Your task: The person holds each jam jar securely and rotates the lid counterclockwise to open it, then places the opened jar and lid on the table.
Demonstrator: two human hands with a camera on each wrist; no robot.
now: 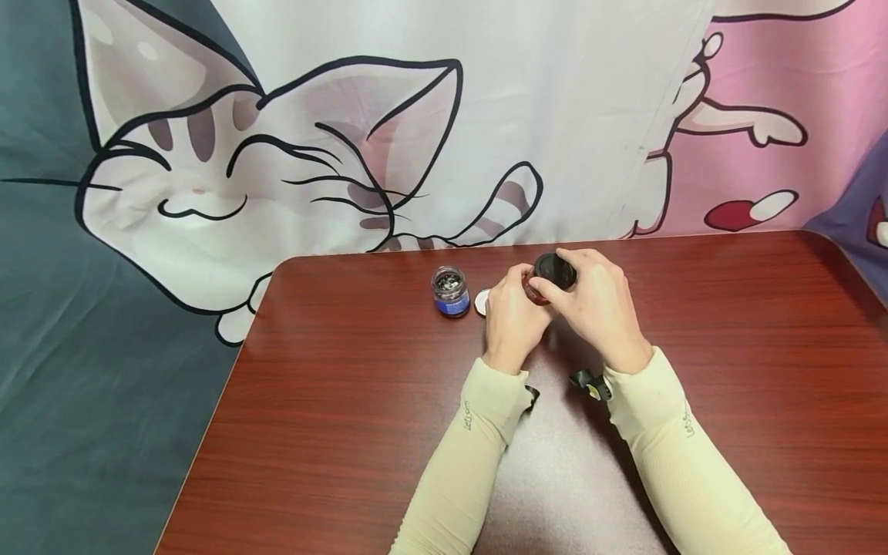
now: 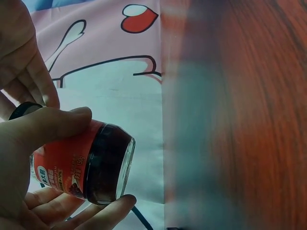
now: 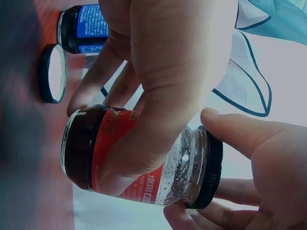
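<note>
My left hand point(image 1: 512, 317) grips a small glass jar point(image 3: 82, 151) with a red label. Its thumb lies across the label and its other fingers go round the far side. Dark contents fill the bottom part of the jar, and the glass near the top is see-through. A black lid point(image 1: 555, 270) caps this jar, and my right hand point(image 1: 602, 301) pinches it at the rim between thumb and fingers. In the left wrist view the jar point(image 2: 110, 163) lies tilted, its base toward the table side.
To the left stands a blue-labelled glass jar point(image 1: 452, 297) without a lid, dark stuff inside. Beside it a lid point(image 3: 56, 74) lies with its white inside up, partly hidden by my left hand. A cartoon cat curtain point(image 1: 555, 116) hangs behind the reddish-brown table point(image 1: 333, 432).
</note>
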